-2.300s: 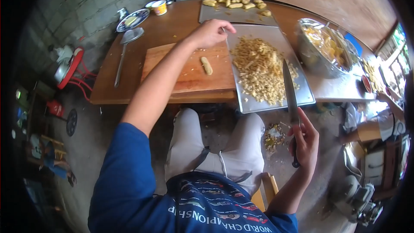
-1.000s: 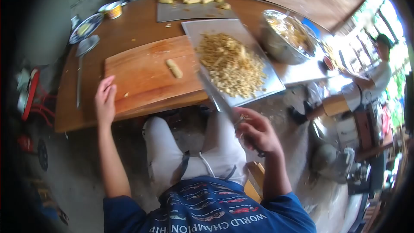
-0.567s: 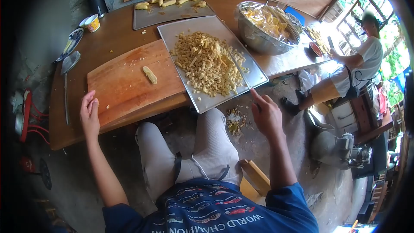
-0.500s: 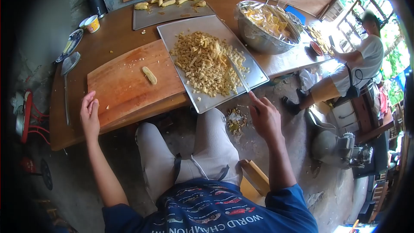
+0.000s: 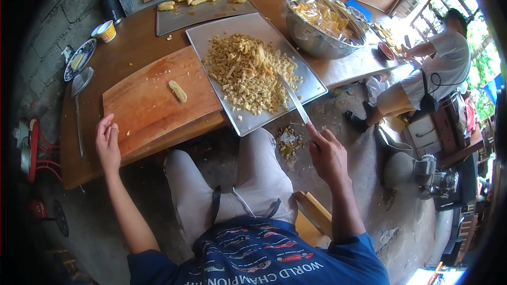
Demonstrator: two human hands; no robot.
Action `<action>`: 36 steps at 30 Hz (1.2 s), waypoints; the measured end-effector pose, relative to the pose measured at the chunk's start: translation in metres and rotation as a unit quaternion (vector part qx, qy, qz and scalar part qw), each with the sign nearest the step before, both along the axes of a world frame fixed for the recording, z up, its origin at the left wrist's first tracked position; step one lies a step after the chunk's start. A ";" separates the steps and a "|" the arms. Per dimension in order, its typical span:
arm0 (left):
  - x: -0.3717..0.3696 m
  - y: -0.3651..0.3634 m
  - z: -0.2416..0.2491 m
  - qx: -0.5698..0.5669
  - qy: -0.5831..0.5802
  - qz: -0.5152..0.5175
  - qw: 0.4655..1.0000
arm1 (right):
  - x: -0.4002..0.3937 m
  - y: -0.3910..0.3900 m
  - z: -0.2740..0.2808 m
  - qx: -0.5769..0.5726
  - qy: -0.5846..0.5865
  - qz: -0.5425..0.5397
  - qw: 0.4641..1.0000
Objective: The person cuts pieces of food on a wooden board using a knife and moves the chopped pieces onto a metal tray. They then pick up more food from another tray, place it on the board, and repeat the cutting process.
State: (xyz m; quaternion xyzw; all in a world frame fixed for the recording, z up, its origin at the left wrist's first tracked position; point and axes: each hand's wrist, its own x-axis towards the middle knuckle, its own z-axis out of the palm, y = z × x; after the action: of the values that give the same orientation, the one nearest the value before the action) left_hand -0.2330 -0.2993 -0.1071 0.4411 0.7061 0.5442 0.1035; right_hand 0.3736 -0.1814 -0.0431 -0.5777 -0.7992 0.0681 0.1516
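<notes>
My right hand [image 5: 329, 154] grips a knife [image 5: 296, 101] by its dark handle. The blade's tip rests against a heap of diced pale-yellow pieces [image 5: 253, 76], which look like peeled banana, on a metal tray [image 5: 311, 88]. My left hand [image 5: 109, 145] is at the near left corner of a wooden cutting board [image 5: 153, 108], fingers stretched out and holding nothing. One peeled, banana-like piece [image 5: 177, 91] lies whole on the board, with small crumbs around it.
Behind stands a second tray [image 5: 182, 22] with several peeled pieces. A plastic-covered metal bowl [image 5: 317, 45] is at the right. A ladle [image 5: 79, 95], a patterned plate [image 5: 88, 47] and a cup [image 5: 107, 32] sit at the left. Another person [image 5: 441, 68] stands at the far right.
The view has shifted slightly. My right hand has drawn the knife a little back toward me, its tip still at the heap. My left hand stays by the board's corner.
</notes>
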 end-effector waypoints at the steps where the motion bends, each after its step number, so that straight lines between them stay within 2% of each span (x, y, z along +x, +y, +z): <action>1: 0.000 0.000 0.000 0.000 0.000 0.000 1.000 | 0.002 -0.001 -0.001 0.002 0.012 0.003 1.000; 5: 0.000 -0.001 -0.001 0.002 0.004 0.001 1.000 | 0.011 -0.003 0.006 0.005 0.016 0.020 1.000; 7: 0.000 -0.001 -0.001 -0.001 0.009 -0.002 1.000 | 0.014 0.003 0.002 -0.037 0.175 0.029 0.983; 8: -0.001 0.000 -0.002 -0.001 0.007 -0.004 1.000 | 0.013 0.009 -0.001 -0.037 0.175 0.027 0.983; 9: -0.002 0.001 -0.002 0.000 0.005 -0.007 1.000 | 0.011 0.019 -0.006 -0.135 0.286 0.001 0.949; 10: -0.001 0.002 -0.003 0.001 0.007 -0.010 1.000 | 0.010 0.025 -0.008 -0.228 0.392 -0.024 0.891; 11: -0.001 0.001 -0.003 0.004 0.004 -0.007 1.000 | 0.009 0.031 -0.008 -0.226 0.394 -0.024 0.890; 13: -0.004 -0.001 -0.003 0.008 0.002 0.000 1.000 | 0.007 0.039 -0.008 -0.274 0.447 0.003 0.852; 17: -0.005 -0.002 -0.003 0.004 -0.008 0.001 1.000 | 0.015 0.045 -0.004 -0.283 0.436 -0.009 0.854; 23: -0.001 0.001 -0.003 0.008 -0.003 0.004 1.000 | 0.028 0.034 0.018 -0.265 0.339 -0.016 0.903; 25: 0.004 0.003 0.002 0.011 -0.002 0.006 1.000 | 0.030 0.031 0.023 -0.227 0.296 -0.019 0.928; 27: 0.018 0.011 0.012 0.034 0.102 0.030 0.994 | 0.033 0.029 0.026 -0.230 0.319 -0.018 0.919; 29: 0.093 0.035 0.067 0.029 0.231 0.026 0.972 | 0.033 0.028 0.026 -0.236 0.342 -0.015 0.910; 32: 0.204 0.083 0.097 0.052 0.258 -0.150 0.953 | 0.031 0.027 0.027 -0.262 0.380 -0.012 0.887; 33: 0.230 0.103 0.090 0.058 0.253 -0.219 0.940 | 0.029 0.026 0.028 -0.268 0.384 -0.009 0.884; 36: 0.288 0.159 0.082 0.067 0.349 -0.286 0.890 | 0.028 0.024 0.035 -0.279 0.395 0.000 0.876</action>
State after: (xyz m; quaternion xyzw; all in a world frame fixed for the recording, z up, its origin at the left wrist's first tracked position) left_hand 0.0554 -0.1406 -0.0250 0.7913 0.5022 0.3477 -0.0281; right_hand 0.4012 -0.1579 -0.0085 -0.5211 -0.6209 0.5102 0.2874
